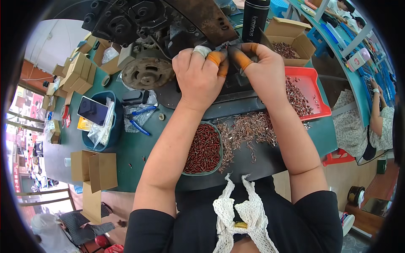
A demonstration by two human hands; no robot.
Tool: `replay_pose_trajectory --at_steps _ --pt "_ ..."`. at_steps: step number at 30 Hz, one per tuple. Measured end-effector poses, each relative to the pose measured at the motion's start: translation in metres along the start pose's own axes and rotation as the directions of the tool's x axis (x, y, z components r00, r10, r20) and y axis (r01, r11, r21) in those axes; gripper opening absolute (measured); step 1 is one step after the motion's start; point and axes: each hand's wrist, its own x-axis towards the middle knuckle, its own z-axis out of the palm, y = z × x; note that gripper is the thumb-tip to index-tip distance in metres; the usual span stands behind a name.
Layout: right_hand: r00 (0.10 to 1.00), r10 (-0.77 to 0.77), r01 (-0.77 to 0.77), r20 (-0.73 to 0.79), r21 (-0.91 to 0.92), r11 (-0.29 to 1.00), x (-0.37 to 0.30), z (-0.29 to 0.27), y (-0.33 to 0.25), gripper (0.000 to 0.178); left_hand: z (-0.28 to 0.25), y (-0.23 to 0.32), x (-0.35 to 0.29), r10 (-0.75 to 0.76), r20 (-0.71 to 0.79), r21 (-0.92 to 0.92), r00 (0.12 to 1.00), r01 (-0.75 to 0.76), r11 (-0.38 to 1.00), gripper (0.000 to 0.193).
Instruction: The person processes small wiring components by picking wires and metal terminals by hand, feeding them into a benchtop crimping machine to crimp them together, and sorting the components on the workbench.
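Looks like fiddly close-up work to me: the left hand point(196, 78) and right hand point(265, 71) meet up at the greasy dark machine point(202, 21), thumb and fingers of each pinched together, nearly touching at the tips. Whatever's between them is hidden, so I can't tell what they're clamped on. My two cents on doing this bit well — steady both wrists, pinch lightly, line things up before pushing, and mind where those fingertips sit around the metal. The orange finger covers point(215, 58) probably help with grip, though I'd guess they dull the feel a little. As for the little parts point(252, 126), there's a loose heap on the bench right in front of the machine, between the forearms: slim, short, coppery-pink bits with some silvery glints. More reddish ones lie in the red tray point(322, 99) beside the right forearm, and the greenish bowl point(221, 148) near the left forearm is packed with darker, red-brown pieces point(202, 149) — shinier and more even-looking too.
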Motion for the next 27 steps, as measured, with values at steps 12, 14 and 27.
replay_pose_trajectory --at_steps 12,14,27 --pt "0.997 0.061 -0.064 0.049 0.059 0.996 -0.036 -0.037 0.013 0.015 -0.076 0.017 -0.011 -0.160 0.374 -0.173 0.913 0.238 0.956 0.026" --pt "0.996 0.062 -0.063 -0.067 -0.006 0.998 -0.047 -0.067 0.043 0.016 -0.118 0.024 -0.022 -0.230 0.588 -0.171 0.776 0.397 0.902 0.027" --pt "0.952 0.236 -0.232 0.196 -0.041 0.972 -0.120 -0.076 0.071 0.016 -0.156 0.033 -0.078 -0.344 0.687 0.094 0.640 0.392 0.915 0.021"
